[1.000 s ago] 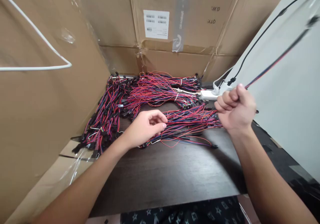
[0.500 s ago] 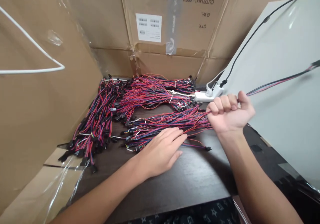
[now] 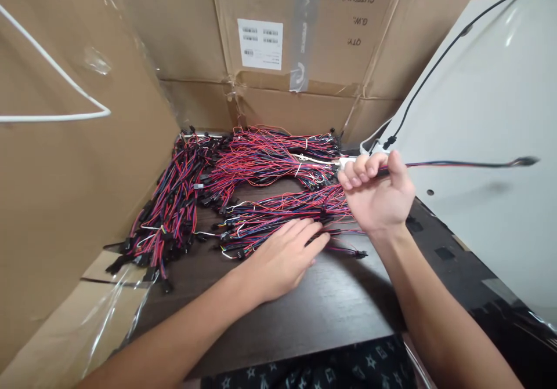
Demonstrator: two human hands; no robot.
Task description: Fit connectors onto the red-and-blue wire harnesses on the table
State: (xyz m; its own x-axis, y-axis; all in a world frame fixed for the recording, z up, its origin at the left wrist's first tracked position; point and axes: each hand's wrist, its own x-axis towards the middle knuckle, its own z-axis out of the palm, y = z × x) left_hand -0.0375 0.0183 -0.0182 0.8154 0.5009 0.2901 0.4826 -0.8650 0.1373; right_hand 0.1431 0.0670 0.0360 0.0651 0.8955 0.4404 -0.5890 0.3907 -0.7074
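Observation:
My left hand [image 3: 289, 255] lies palm down, fingers stretched, on the near edge of a bundle of red, blue and black wires [image 3: 265, 218] with black connectors. My right hand [image 3: 380, 195] is raised above that bundle's right end, fingers curled round a wire harness [image 3: 461, 163]. Its strands stick out to the right past my thumb and end in a dark tip. Whether the harness has another end below my fist is hidden. A black connector [image 3: 360, 254] on short wires lies on the table just right of my left hand.
Tied wire bundles [image 3: 270, 157] lie at the back, and another heap of wires [image 3: 169, 197] runs down the left. A white power strip [image 3: 347, 163] sits partly behind my right hand. Cardboard [image 3: 191, 24] walls the back and left; a white panel [image 3: 487, 87] stands right.
My right hand has moved left and slightly up with the harness, whose free end has swung down and left. My left hand has stayed almost in place on the bundle.

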